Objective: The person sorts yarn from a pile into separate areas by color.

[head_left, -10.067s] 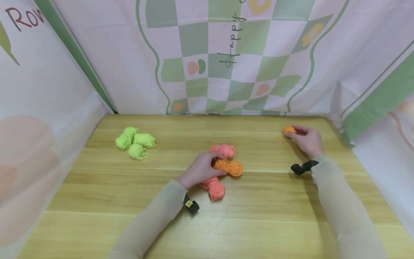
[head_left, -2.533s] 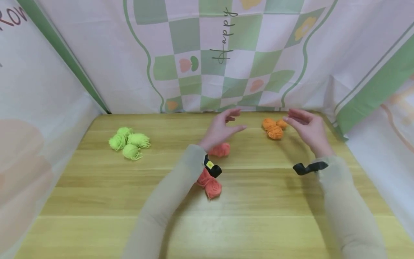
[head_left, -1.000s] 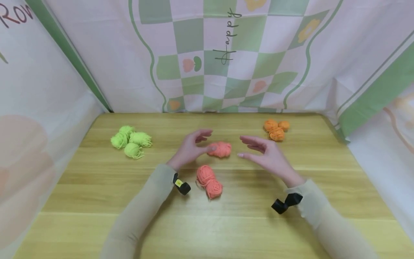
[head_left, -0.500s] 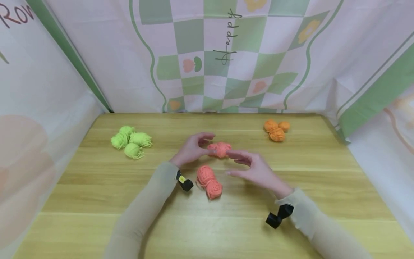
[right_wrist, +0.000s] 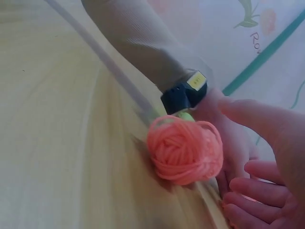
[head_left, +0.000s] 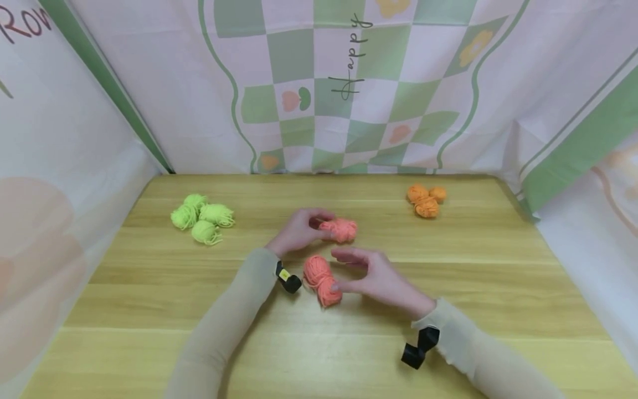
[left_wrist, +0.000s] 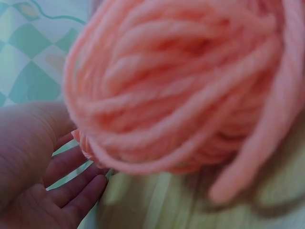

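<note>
My left hand [head_left: 299, 230] grips the left end of the farther coral yarn skein [head_left: 344, 230], thumb in front and fingers behind. In the left wrist view, the nearer coral yarn skein [left_wrist: 176, 86] fills much of the picture and hides part of the left hand [left_wrist: 43, 181]. That nearer skein lies slanted on the table in the head view, tied at its middle. My right hand [head_left: 381, 280] is just to the right of it, thumb and fingers spread apart. Its thumb overlaps the skein's near end in the head view.
Several lime-green yarn balls [head_left: 205, 231] are grouped at the back left of the wooden table [head_left: 319, 354]. An orange yarn bundle [head_left: 426, 208] lies at the back right beside a small orange ball [head_left: 438, 193]. A printed curtain [head_left: 294, 55] stands behind the table.
Orange yarn has gone from the middle to the back right since the earliest frame. Lately, the left hand has closed around the farther coral skein; the right has moved left and nearer.
</note>
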Tool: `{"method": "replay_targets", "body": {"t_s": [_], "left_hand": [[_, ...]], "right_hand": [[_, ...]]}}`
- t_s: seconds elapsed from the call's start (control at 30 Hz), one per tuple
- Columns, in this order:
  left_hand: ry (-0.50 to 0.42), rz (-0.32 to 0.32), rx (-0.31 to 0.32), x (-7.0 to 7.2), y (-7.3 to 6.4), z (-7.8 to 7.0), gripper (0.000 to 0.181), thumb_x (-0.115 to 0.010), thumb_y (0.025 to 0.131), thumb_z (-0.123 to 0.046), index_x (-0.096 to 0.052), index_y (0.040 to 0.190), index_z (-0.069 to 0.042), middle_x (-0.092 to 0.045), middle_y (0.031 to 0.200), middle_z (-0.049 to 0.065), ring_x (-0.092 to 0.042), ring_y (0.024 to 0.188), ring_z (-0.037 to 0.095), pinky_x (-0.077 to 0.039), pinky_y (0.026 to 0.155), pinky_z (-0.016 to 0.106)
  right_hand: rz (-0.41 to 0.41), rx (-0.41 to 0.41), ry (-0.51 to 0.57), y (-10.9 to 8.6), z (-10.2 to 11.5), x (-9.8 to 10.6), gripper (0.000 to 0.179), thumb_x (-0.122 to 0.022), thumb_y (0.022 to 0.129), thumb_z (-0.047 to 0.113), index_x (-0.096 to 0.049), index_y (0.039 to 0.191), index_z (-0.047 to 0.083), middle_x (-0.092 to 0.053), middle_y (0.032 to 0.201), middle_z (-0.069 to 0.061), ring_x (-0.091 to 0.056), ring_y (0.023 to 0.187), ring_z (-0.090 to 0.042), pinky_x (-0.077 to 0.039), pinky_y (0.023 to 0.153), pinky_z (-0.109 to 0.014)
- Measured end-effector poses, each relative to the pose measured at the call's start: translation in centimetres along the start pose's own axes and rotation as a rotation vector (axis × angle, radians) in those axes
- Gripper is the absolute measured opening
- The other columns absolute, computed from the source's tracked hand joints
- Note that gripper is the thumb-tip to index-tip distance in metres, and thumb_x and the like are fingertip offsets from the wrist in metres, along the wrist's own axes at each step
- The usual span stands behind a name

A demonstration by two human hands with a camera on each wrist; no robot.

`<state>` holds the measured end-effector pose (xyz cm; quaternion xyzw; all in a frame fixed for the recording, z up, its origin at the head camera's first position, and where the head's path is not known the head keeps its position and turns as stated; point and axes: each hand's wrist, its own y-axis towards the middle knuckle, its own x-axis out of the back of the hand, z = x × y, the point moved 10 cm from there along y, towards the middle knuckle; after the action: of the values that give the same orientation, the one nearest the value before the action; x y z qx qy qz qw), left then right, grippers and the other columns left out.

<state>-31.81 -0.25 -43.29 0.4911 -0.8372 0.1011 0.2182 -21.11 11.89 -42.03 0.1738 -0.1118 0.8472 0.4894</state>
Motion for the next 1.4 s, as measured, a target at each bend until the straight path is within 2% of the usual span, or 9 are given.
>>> {"method": "replay_targets", "body": {"t_s": [0.17, 0.4, 0.73, 1.2, 1.4], "left_hand": [[0.034, -0.003, -0.015, 0.1, 0.2, 0.1, 0.042, -0.084, 0.087, -0.021, -0.071, 0.126, -0.011, -0.071, 0.117, -0.001, -0.064, 0.101, 0.013, -0.052, 0.09, 0.027], [0.068, 0.009, -0.011, 0.0, 0.3, 0.1, 0.045, -0.085, 0.085, -0.021, -0.07, 0.127, -0.011, -0.07, 0.119, 0.0, -0.063, 0.104, 0.013, -0.051, 0.093, 0.029], [0.078, -0.005, 0.0, 0.0, 0.3, 0.2, 0.043, -0.086, 0.085, -0.021, -0.071, 0.123, -0.009, -0.07, 0.112, -0.001, -0.063, 0.1, 0.013, -0.052, 0.089, 0.028], [0.08, -0.058, 0.002, 0.3, 0.2, 0.6, 0.035, -0.084, 0.087, -0.019, -0.073, 0.119, -0.008, -0.071, 0.108, 0.0, -0.065, 0.098, 0.013, -0.052, 0.089, 0.027], [0.042, -0.074, -0.002, 0.5, 0.1, 0.7, 0.034, -0.083, 0.088, -0.018, -0.073, 0.119, -0.007, -0.072, 0.109, 0.001, -0.065, 0.098, 0.014, -0.052, 0.089, 0.028]], "right_hand": [[0.009, -0.01, -0.022, 0.0, 0.2, -0.8, 0.077, -0.092, 0.075, 0.035, -0.061, 0.14, 0.008, -0.062, 0.138, -0.003, -0.059, 0.125, -0.021, -0.044, 0.107, -0.041], [0.026, -0.001, -0.029, 0.2, 0.1, -1.9, 0.074, -0.092, 0.075, 0.034, -0.062, 0.138, 0.009, -0.065, 0.134, -0.004, -0.066, 0.111, -0.02, -0.054, 0.094, -0.034], [0.039, -0.004, -0.072, 0.3, -0.2, -2.3, 0.066, -0.089, 0.081, 0.026, -0.062, 0.137, 0.005, -0.072, 0.107, -0.002, -0.068, 0.091, -0.017, -0.058, 0.078, -0.031], [0.04, -0.013, -0.06, 0.2, -0.3, -2.6, 0.059, -0.087, 0.083, 0.021, -0.064, 0.134, 0.004, -0.072, 0.106, -0.001, -0.068, 0.093, -0.017, -0.058, 0.078, -0.03], [0.048, -0.021, -0.053, 0.1, -0.5, -2.7, 0.06, -0.086, 0.083, 0.02, -0.063, 0.135, 0.003, -0.072, 0.106, -0.001, -0.068, 0.094, -0.017, -0.058, 0.08, -0.03]]}}
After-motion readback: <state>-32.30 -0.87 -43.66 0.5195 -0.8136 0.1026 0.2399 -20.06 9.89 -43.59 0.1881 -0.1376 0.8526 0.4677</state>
